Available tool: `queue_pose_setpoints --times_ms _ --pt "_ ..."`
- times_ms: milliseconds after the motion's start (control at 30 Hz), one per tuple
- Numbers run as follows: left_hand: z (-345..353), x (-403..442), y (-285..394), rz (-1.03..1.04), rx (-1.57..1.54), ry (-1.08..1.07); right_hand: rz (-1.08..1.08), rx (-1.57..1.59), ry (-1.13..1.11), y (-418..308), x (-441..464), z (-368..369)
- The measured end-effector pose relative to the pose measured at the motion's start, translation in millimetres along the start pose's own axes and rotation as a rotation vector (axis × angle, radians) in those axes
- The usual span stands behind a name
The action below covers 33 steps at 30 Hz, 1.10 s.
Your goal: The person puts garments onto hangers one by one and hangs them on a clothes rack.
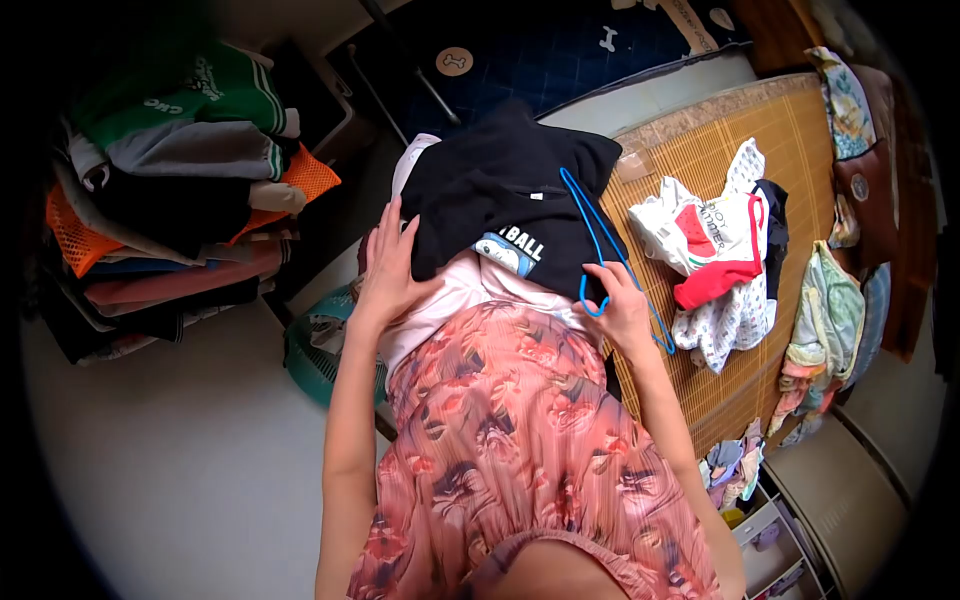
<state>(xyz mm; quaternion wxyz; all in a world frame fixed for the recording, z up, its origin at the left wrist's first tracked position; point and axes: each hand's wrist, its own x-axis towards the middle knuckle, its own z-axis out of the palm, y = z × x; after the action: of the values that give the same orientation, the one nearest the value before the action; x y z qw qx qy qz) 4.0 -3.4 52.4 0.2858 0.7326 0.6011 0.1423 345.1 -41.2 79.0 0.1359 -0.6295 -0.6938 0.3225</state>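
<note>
Black shirt (pixel 490 170) shows "BALL" lettering (pixel 521 246), its beginning hidden from view.

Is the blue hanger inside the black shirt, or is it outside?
Outside. The blue hanger shows over the black shirt and past its edge, not covered by its cloth; the right hand holds it.
</note>
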Motion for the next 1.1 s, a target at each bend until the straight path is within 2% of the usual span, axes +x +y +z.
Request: queue_pose_setpoints --times_ms 67,167,233,300,367,433,500,533,567,633,667,700,767,833,900,1000,1033,1100 --pt "4.1 10.9 -10.5 0.086 0.116 0.123 -0.043 -0.031 0.028 3.5 6.5 7.1" --pt "2.7 25.3 -31.5 -0.51 -0.637 0.098 -0.119 -0.039 0.068 9.2 15.8 2.7" --pt "-29.8 26.8 -14.1 -0.465 -0.864 0.325 -0.183 -0.055 0.131 -7.3 21.3 -19.3" --pt "-65.0 16.5 -17.3 -0.361 -1.044 0.393 -0.125 -0.024 0.055 -28.1 13.5 -44.4" --pt "-98.8 -7.2 -10.3 -0.227 -0.776 0.253 -0.246 0.033 -0.018 -35.9 -0.2 -52.2" --pt "-111.8 -29.9 -7.2 -0.443 -0.509 -0.05 -0.161 -0.032 -0.248 -23.9 -17.5 -40.2" --pt "-90.9 -54.2 -33.5 -0.336 0.092 -0.222 -0.129 0.015 -0.345 -16.2 -22.5 -29.2" --pt "-80.6 -64.7 -44.0 -0.463 0.1 -0.331 -0.128 0.074 -0.296 -18.5 -20.4 -30.4" --pt "-64.6 -76.7 -59.0 -0.327 0.318 -0.155 -0.125 0.132 -0.25 -23.4 -17.5 -35.3" --pt "-63.0 -52.4 -30.4 -0.331 -0.051 0.116 -0.064 0.188 -0.181 -30.7 -6.9 -47.1" --pt "-62.3 -35.4 -13.2 -0.364 -0.135 0.15 -0.081 0.227 -0.102 -30.1 0.1 -45.5" --pt "-54.8 -20.2 -4.4 -0.297 -0.147 0.174 -0.103 0.26 -0.023 -29.6 9.3 -45.3" --pt "-34.5 3.9 10.4 -0.128 -0.121 0.134 -0.062 0.092 -0.021 -40.6 27.9 -44.9" --pt "-14.7 21.7 12.5 -0.035 -0.08 0.042 -0.157 -0.031 0.082 -20.6 49.9 -17.6" --pt "9.5 26.7 -3.4 -0.017 0.082 0.094 -0.13 -0.097 0.151 -5.3 67.7 12.1" --pt "13.6 22.0 -7.6 -0.012 0.101 0.117 -0.115 -0.04 0.137 10.6 76.8 31.9" --pt "11.0 20.8 -7.4 -0.049 -0.009 0.092 -0.102 0.007 0.112 10.0 76.3 28.9" --pt "0.7 20.1 -5.2 -0.126 -0.227 0.048 -0.104 0.049 0.215 1.1 68.6 13.4"
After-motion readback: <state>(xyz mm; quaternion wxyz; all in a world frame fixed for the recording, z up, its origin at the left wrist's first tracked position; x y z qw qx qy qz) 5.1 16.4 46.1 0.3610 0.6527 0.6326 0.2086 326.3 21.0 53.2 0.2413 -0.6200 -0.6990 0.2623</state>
